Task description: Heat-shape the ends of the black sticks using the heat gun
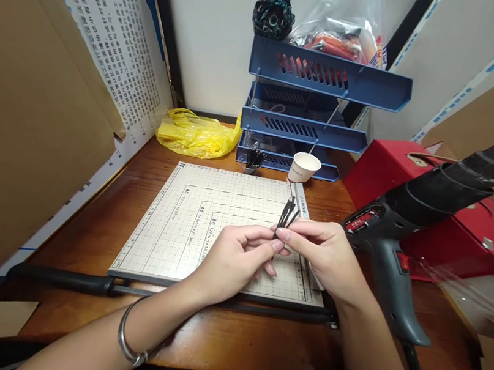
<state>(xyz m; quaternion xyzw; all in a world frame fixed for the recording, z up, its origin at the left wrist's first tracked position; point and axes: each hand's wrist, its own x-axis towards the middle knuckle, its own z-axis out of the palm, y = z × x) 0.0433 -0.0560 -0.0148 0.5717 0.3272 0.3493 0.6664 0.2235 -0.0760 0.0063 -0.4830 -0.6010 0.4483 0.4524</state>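
A small bundle of thin black strips (286, 217) stands up out of the fingertips of both hands, above the paper cutter's board (166, 228). My left hand (238, 258), with a metal bangle (126, 333) further down the arm, pinches the bundle near its lower end. From the other side, the thumb and fingers of my right hand (324, 255) close on the same strips, and one strip leans toward them. The lower ends are mostly hidden by the fingers. Whether the strips are tubes or ties I cannot tell.
The cutter's black-handled arm (61, 278) lies along the front. A heat gun (396, 244) stands at right before a red box (380, 161). Behind are a paper cup (304, 167), a small cup of black strips (254, 160), a yellow bag (198, 136) and blue trays (301, 130).
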